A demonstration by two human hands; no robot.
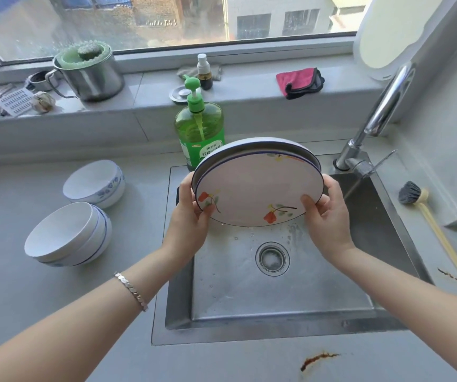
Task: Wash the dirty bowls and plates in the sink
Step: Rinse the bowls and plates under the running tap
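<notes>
A grey worktop (pixel 42 312) runs under the window, with one steel sink (pixel 277 299) set in it. Above the sink, my left hand (pixel 191 216) and right hand (pixel 326 216) grip what look like two stacked flowered plates (pixel 254 186), tilted. On my left stand a nearer bowl stack (pixel 64 232) and a farther bowl stack (pixel 95 180). The label on the one green soap bottle (pixel 199 125) is unreadable.

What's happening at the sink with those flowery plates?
A person holds stacked round white plates with red flowers tilted over the steel sink, left hand on the left rim, right hand on the right. Water runs from the chrome tap beside them. Two stacks of white bowls sit on the grey counter to the left.
</notes>
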